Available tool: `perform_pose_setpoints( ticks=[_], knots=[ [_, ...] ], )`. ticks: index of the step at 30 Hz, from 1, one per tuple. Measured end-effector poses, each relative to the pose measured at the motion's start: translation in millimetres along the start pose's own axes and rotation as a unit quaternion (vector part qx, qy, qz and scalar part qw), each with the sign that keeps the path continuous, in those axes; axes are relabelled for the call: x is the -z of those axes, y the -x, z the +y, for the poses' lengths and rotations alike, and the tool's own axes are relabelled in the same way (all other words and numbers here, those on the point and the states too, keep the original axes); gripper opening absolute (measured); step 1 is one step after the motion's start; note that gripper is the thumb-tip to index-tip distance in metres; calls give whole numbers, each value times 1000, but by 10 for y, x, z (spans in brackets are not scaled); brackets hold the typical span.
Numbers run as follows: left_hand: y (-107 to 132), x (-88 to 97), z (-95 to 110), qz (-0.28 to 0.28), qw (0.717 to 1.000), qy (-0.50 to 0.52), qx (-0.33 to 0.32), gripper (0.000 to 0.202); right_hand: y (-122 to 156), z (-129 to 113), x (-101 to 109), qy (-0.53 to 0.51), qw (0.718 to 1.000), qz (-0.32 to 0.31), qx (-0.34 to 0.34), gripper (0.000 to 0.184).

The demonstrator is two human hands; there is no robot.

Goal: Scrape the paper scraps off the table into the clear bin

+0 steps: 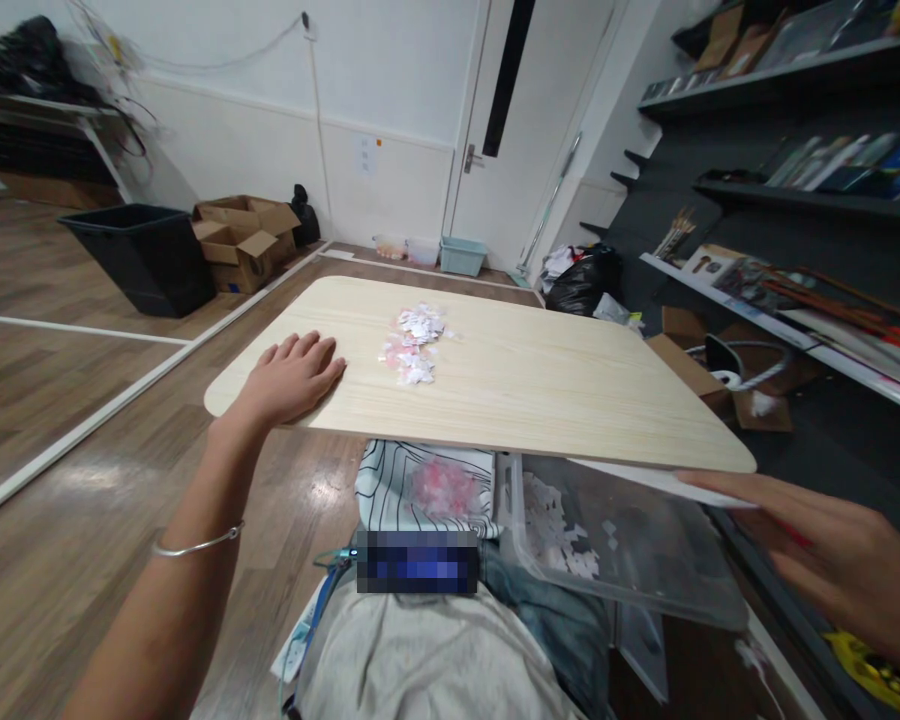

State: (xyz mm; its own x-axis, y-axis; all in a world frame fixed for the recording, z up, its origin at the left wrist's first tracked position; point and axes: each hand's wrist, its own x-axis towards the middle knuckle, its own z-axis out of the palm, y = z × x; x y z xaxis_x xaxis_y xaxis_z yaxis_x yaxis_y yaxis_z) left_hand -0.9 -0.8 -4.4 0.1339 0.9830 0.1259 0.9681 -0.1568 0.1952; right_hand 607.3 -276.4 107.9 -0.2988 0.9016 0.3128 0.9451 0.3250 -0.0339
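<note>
My left hand (294, 378) lies flat on the left end of the pale wooden tabletop (555, 370), fingers spread and holding nothing. A little to its right is a pile of torn white and pink paper scraps (418, 335). At the right front corner, my right hand (847, 560) is closed on the end of a white sheet (660, 480), which reaches in below the table edge. Something small and red shows by the fingers, too blurred to name. Beneath the sheet, a clear plastic bin (645, 570) contains white paper pieces. Pink scraps (446, 487) lie on a striped cloth (382, 485) at my lap.
Beyond the table's left side stand a black bin (146, 262) and open cardboard boxes (244, 240). Grey shelves (787, 200) with supplies line the right, above another cardboard box (686, 375). Plastic tubs (461, 256) sit by the far wall, near the door (529, 120).
</note>
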Motion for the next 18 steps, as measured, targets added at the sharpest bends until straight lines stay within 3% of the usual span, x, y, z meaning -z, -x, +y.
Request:
perform_pose_setpoints(
  ticks=[3, 5, 12, 15, 18],
  knots=[
    [-2, 1, -6, -1, 1000, -3, -2, 76, -242, -152, -34, -11, 1000, -10, -17, 51],
    [-2, 9, -4, -3, 1000, -7, 0, 78, -539, -310, -102, 22, 999, 16, -25, 50],
    [-2, 11, -11, -11, 1000, -13, 4, 81, -2036, -706, -498, 40, 998, 39, 12, 49],
    [1, -1, -14, -8, 1000, -12, 0, 80, -2629, -776, -682, 79, 996, -10, -36, 49],
    [8, -3, -8, -5, 1000, -11, 2, 80, -2983, -863, -797, 104, 990, -69, -57, 52]
  ],
)
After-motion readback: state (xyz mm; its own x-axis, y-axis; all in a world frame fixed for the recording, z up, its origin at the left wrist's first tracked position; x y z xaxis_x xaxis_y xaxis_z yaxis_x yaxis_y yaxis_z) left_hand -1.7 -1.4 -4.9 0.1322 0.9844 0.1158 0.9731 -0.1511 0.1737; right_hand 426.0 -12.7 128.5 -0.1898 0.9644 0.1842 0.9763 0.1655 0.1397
